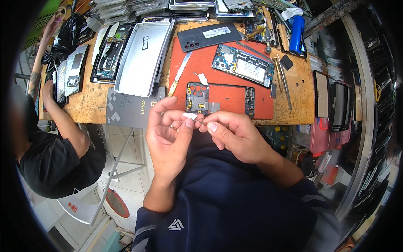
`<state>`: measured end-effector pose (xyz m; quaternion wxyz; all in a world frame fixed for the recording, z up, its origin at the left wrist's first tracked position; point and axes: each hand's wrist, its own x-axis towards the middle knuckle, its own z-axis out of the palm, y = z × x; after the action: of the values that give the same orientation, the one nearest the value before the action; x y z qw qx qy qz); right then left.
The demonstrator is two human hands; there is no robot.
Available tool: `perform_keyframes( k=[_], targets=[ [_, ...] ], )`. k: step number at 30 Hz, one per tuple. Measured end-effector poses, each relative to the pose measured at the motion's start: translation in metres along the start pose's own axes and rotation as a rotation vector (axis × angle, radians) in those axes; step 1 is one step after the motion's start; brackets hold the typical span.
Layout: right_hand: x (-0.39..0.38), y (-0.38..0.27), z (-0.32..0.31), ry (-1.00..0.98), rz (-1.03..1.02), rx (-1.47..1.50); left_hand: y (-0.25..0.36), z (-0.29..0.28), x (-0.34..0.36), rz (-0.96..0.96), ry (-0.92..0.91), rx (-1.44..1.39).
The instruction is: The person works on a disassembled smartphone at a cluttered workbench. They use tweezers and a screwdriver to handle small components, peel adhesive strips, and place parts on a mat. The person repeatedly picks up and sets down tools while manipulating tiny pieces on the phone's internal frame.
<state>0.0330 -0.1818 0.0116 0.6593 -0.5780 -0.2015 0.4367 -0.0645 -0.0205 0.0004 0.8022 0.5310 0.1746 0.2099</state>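
Note:
My left hand [168,138] pinches a small white scrap [190,115] between thumb and fingers, its other fingers curled loosely. Against that scrap, my right hand [237,136] grips a thin, dark, pin-like piece [201,122], too small to name surely. Just beyond both hands, a black phone mid-frame [218,97] lies on a red mat [178,56]. Farther back on the mat rests an opened phone [243,66] with its blue board and battery exposed. Above it is a dark phone back cover [210,37] with a label. Another white scrap [202,78] sits by the mid-frame.
A slim blade [181,72] lies at the mat's left. Beyond it are a grey box [126,111], a metal tray [140,63] and an opened device [110,52]. Screwdrivers [283,80] and a blue cylinder [297,35] lie right. A co-worker's arm [67,122] reaches the bench at left.

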Motion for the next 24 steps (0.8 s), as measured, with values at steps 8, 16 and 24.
perform_keyframes(
  k=[8,16,24],
  targets=[
    [-0.001,0.004,0.002,0.038,-0.004,-0.068,-0.003,-0.001,0.002,0.005,-0.010,0.002],
    [0.006,0.000,0.007,0.209,-0.191,-0.058,0.001,-0.001,0.002,-0.115,-0.114,-0.037],
    [0.008,0.002,-0.004,0.273,-0.166,-0.079,-0.006,-0.001,0.006,-0.088,-0.218,-0.028]
  ],
)
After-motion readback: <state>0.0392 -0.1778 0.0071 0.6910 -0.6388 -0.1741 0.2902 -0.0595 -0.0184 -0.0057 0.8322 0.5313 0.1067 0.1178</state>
